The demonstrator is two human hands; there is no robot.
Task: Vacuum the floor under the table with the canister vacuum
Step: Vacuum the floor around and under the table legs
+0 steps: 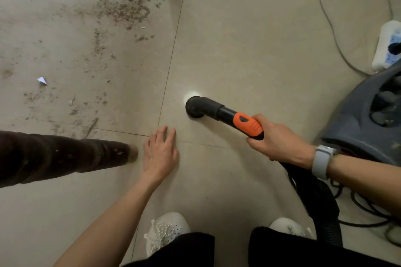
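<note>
Nozzle short of the dirt, up and to the left of the gripping fingers.

Right hand (280, 141) wrapped around the orange wand handle (247, 124), fingers closed on it; wand's long axis running up-left from them to the black elbow nozzle (195, 107) set on clean floor (249, 39). Dirt patch (117, 8) lying further up-left, past the tile seam. Left hand (160, 154) flat, fingers straight on the floor, nearer the dirt but holding nothing. Canister (364, 119) just right of the gripping fingers.

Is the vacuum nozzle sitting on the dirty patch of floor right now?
No, the nozzle rests on a clean tile, right of the grout line, while the dirt lies on the tile to its left.
</note>
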